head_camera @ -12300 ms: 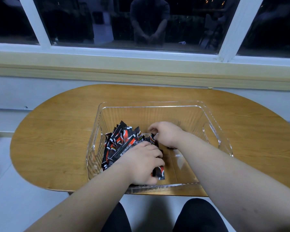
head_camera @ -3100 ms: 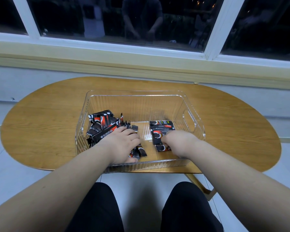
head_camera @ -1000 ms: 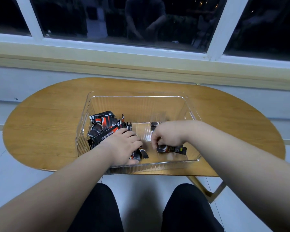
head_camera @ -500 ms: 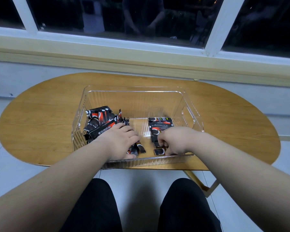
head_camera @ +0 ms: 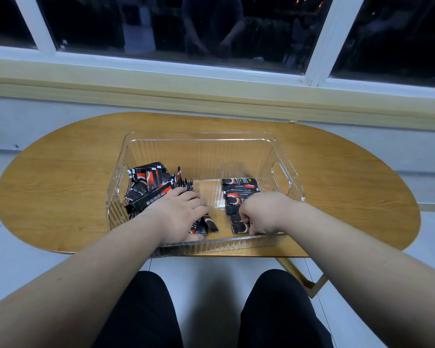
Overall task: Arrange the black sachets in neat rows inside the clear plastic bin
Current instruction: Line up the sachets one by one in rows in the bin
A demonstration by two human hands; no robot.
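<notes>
Right hand (head_camera: 261, 213) has added another sachet (head_camera: 240, 228) at near end of row (head_camera: 239, 194).

You're looking down on an oval wooden table (head_camera: 60, 187) that fills the middle of the frame, its grain running left to right. Behind it a pale wall (head_camera: 60, 114) rises to a cream ledge (head_camera: 211, 92). Above that a white-framed window (head_camera: 320, 38) spans the top — its glass is dark and shows a dim reflection of a person (head_camera: 211, 23) at upper centre. Pale floor (head_camera: 15, 259) lies at lower left. At the bottom are your legs in black trousers (head_camera: 141, 312) — a yellowish table leg (head_camera: 298, 273) slants at lower right.
</notes>
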